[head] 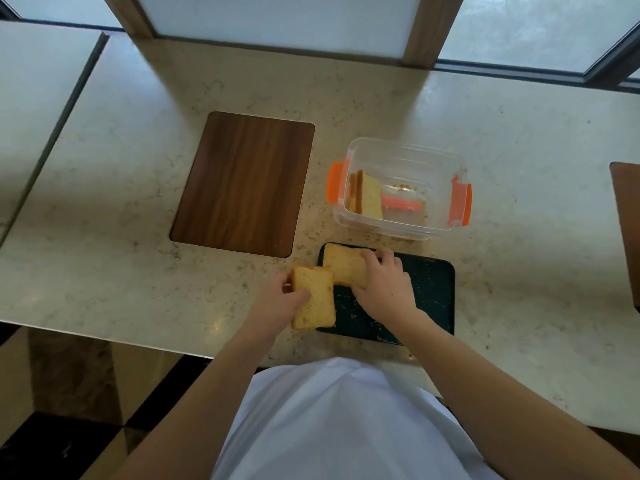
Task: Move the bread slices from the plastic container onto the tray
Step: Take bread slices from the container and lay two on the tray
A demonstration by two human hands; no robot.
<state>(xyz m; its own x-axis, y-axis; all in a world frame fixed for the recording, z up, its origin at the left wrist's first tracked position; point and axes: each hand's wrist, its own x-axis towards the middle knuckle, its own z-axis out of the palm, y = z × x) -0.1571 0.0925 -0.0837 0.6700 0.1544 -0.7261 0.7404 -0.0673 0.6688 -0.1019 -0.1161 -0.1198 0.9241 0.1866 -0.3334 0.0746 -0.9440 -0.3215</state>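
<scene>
A dark green tray (433, 292) lies at the near edge of the counter, dotted with crumbs. My right hand (382, 284) grips a bread slice (343, 266) over the tray's far left corner. My left hand (280, 301) holds a second bread slice (317, 299) at the tray's left edge, partly over the counter. Behind the tray stands the clear plastic container (436, 168) with orange clips. Two or three more slices (369, 199) lean upright against its left wall.
A brown wooden board (242, 181) lies on the speckled counter to the left of the container. Another brown board edge (628, 230) shows at the far right. Windows and wooden posts run along the back. The counter's near edge is just in front of my body.
</scene>
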